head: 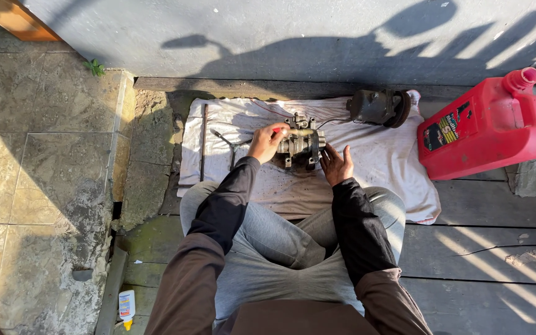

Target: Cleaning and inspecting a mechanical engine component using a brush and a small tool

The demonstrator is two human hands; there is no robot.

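From the head view, the grimy grey metal compressor body (301, 144) sits on the stained white cloth (392, 161), apparently partly dismantled. The left hand (267, 141) closes on a red-handled tool at its top; the right hand (336, 164) rests open beside it. Tool tip and fasteners are hidden.

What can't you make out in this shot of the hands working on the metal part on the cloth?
- Left hand: its tool's tip, hidden by the metal part; head view.
- Right hand: whether it touches the part, too small.
- Red jug: label too small to tell.
- Small bottle: contents unclear.
- White cloth: near edge covered by knees.
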